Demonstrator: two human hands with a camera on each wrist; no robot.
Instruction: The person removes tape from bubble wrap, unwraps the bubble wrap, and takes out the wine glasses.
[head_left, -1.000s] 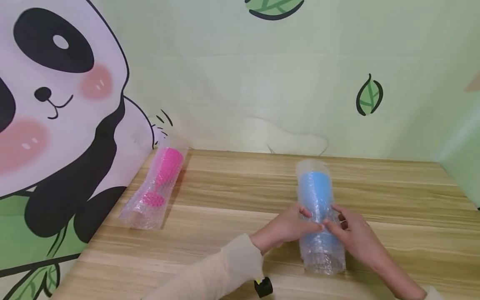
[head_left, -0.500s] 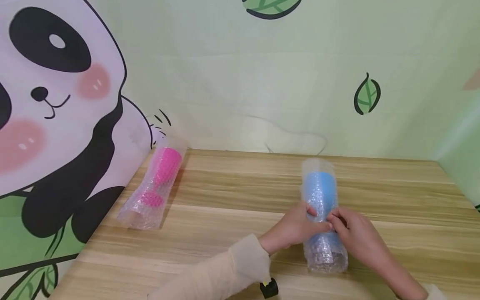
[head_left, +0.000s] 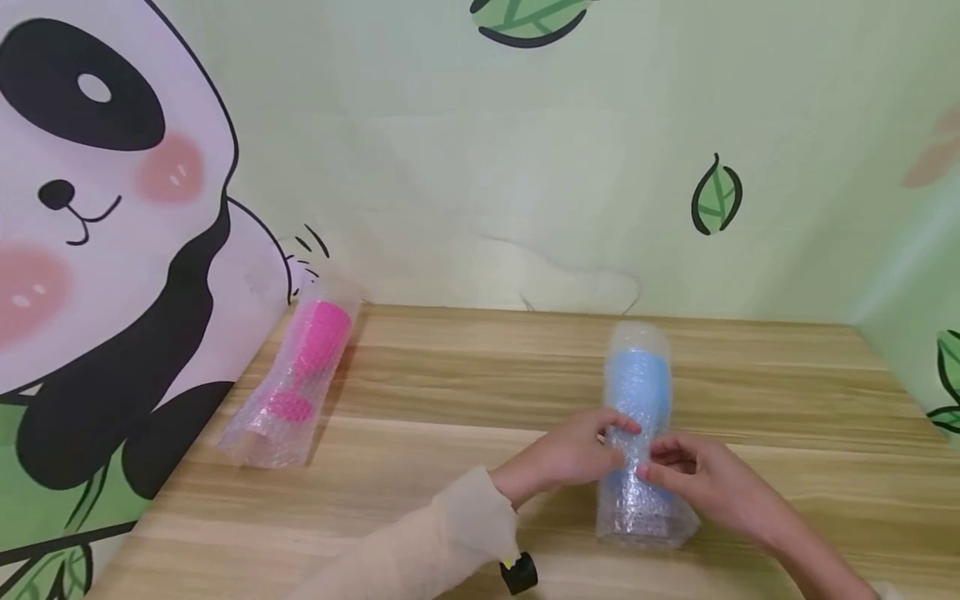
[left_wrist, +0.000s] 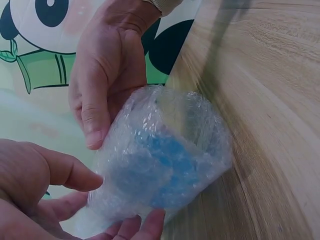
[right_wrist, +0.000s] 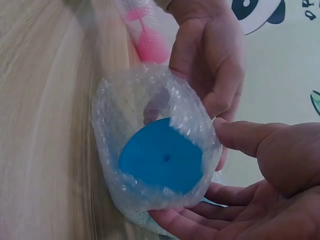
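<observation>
A blue goblet-like piece [head_left: 639, 383] lies rolled in clear bubble wrap [head_left: 637, 527] on the wooden table, its long side pointing away from me. Its round blue base [right_wrist: 160, 157] with a small central dot shows through the wrap's open end in the right wrist view. My left hand [head_left: 577, 454] grips the roll from the left, thumb on top. From the right, my right hand [head_left: 716, 483] holds it, thumb on the wrap and fingers around the side and underneath. A narrow gap separates the two thumbs.
A pink goblet [head_left: 321, 337] in bubble wrap lies at the table's back left, beside the panda-printed wall [head_left: 217, 275]. A green leaf-printed wall [head_left: 450, 192] closes off the back edge. A small black object [head_left: 519, 573] shows below my left cuff.
The wrapped blue piece has rolled slightly to the right. My thumbs, together over the wrap earlier, have moved apart, and the wrap's near end has spread wider. The view has shifted slightly.
</observation>
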